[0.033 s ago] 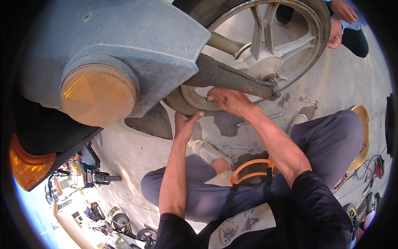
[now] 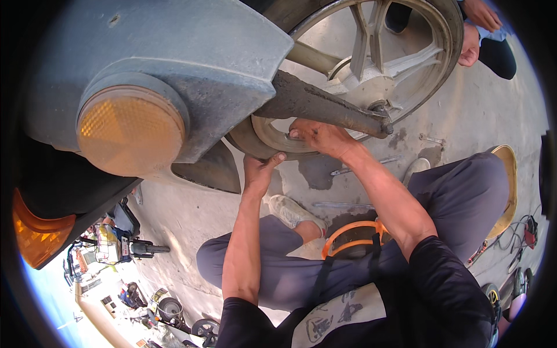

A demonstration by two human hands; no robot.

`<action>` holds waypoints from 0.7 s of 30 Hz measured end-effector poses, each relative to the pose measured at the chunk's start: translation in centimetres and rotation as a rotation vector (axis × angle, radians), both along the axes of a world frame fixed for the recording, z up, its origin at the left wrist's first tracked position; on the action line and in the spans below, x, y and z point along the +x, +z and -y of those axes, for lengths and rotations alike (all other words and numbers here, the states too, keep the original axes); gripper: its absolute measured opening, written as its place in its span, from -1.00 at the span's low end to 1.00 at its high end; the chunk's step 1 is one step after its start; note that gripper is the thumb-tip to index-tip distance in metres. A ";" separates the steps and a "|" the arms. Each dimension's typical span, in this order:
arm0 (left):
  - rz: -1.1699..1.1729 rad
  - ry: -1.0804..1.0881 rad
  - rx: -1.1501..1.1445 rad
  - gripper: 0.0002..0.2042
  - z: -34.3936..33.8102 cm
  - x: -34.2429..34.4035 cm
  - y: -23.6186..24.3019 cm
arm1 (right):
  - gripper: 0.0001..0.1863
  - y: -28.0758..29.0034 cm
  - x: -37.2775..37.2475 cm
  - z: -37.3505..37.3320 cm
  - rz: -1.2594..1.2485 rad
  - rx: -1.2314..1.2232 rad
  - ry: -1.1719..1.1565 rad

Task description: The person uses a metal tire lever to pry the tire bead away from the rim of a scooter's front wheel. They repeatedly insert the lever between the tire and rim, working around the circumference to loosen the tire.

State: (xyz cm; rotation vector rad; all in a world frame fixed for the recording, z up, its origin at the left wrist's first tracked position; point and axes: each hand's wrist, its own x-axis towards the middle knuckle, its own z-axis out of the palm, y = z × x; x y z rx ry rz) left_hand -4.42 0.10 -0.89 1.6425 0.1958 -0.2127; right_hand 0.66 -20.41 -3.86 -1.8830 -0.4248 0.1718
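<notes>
A motorbike wheel [image 2: 428, 62] with pale cast spokes and a dark tyre [image 2: 248, 139] stands before me, behind a dirty dark fork leg [image 2: 325, 107]. My left hand [image 2: 260, 173] is closed on the tyre's lower edge, thumb on the near side and fingers largely hidden. Just below the fork leg, my right hand [image 2: 325, 140] is closed at the inner side of the rim. Its fingertips press together there; what they hold, if anything, is hidden. At the upper left, the blue-grey body panel [image 2: 226, 52] carries a round amber reflector [image 2: 130, 132].
Metal rods [image 2: 343, 205] and a wrench [image 2: 432, 140] lie on the stained concrete near my feet. An orange ring-shaped object [image 2: 348, 229] is between my legs. Another person's hands [image 2: 477, 35] show at the upper right. A cable [image 2: 516, 243] lies at right; parked bikes [image 2: 145, 249] stand left.
The body panel and amber reflector appear shifted slightly left. Both hands keep nearly the same places on the wheel.
</notes>
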 end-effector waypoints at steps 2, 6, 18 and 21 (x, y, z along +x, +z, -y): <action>-0.040 -0.001 0.115 -0.58 0.1 0.8 0.1 | -0.78 1.5 1.1 0.6 -0.122 -0.100 0.024; 0.001 0.027 0.081 -0.60 -0.1 0.0 -0.2 | -0.77 0.1 -0.7 -0.9 -0.007 0.065 -0.073; 0.035 0.056 0.140 -0.67 -0.1 0.2 -1.0 | -0.76 -0.9 -1.4 -2.4 -0.747 0.695 -0.079; 0.016 0.036 0.068 -0.63 0.2 0.2 -1.4 | -0.75 0.1 -1.4 -2.1 -0.722 0.616 -0.176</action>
